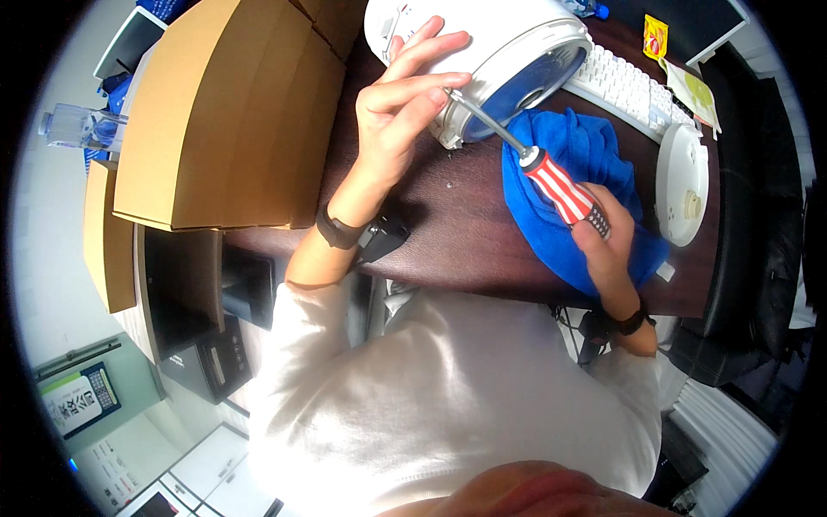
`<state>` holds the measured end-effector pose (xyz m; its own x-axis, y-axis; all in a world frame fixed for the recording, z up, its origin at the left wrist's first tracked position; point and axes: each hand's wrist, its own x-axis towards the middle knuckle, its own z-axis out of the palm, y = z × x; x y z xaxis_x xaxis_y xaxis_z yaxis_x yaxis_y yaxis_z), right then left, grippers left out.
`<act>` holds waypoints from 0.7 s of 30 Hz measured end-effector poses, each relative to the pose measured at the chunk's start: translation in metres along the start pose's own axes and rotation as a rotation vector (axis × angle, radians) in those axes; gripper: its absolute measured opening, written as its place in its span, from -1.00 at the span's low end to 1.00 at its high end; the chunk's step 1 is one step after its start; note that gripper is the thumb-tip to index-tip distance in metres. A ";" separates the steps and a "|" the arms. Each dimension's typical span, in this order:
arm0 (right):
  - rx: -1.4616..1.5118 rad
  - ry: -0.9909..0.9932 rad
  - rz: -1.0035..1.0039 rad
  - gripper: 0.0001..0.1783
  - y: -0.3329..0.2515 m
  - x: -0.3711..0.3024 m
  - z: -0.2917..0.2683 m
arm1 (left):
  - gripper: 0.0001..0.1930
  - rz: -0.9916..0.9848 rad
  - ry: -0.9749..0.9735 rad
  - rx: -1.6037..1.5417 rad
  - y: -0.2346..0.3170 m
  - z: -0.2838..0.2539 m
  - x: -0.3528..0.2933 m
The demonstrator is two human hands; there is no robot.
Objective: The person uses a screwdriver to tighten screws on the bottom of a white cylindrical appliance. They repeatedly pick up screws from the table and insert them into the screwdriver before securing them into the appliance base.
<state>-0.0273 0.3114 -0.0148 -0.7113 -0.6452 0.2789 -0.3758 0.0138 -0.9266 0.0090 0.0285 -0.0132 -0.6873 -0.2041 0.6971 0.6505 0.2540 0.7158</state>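
Observation:
My right hand [610, 234] is closed round the red-and-white striped handle of a screwdriver [556, 185], whose metal shaft points up and left. At the shaft's tip, the thumb and forefinger of my left hand [392, 116] pinch together, while its other fingers stretch out against a white appliance. Whether a small screw is between them I cannot make out. The rounded white appliance [457, 39] lies tipped on its side, its dark bluish round end facing right. Under the screwdriver and my right hand lies a crumpled blue cloth [586, 142].
A large cardboard box [233, 121] stands left on the dark table [439, 233]. At the right lie a white round cover [680, 202], a white keyboard [629, 86] and a yellow packet [655, 36]. A small black object [383, 237] sits beside my left wrist.

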 end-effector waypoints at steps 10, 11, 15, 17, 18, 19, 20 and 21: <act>0.015 -0.024 0.005 -0.52 0.002 -0.001 0.006 | -0.74 -0.019 0.017 -0.109 -0.004 0.000 0.000; 0.008 -0.013 -0.003 -0.52 0.003 -0.001 0.007 | -0.74 -0.019 0.017 -0.114 -0.005 0.000 0.000; -0.106 0.033 -0.066 -0.50 0.007 -0.001 0.012 | -0.73 -0.024 0.014 -0.104 -0.003 0.000 0.001; -0.152 0.043 -0.095 -0.49 0.009 0.000 0.014 | -0.73 -0.028 0.021 -0.118 -0.005 0.001 0.000; -0.148 0.039 -0.099 -0.48 0.009 0.001 0.014 | -0.72 -0.034 0.022 -0.121 -0.005 0.001 0.000; -0.144 0.035 -0.104 -0.46 0.010 0.001 0.014 | -0.72 -0.040 0.024 -0.124 -0.004 0.001 -0.001; -0.088 0.019 -0.066 -0.45 0.011 0.001 0.015 | -0.72 -0.043 0.025 -0.126 -0.004 0.001 -0.001; -0.032 0.002 -0.029 -0.44 0.014 0.001 0.015 | -0.71 -0.051 0.020 -0.122 -0.003 0.000 -0.002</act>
<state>-0.0240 0.2996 -0.0312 -0.7010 -0.6443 0.3058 -0.4152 0.0200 -0.9095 0.0079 0.0282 -0.0169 -0.7147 -0.2326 0.6596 0.6503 0.1263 0.7491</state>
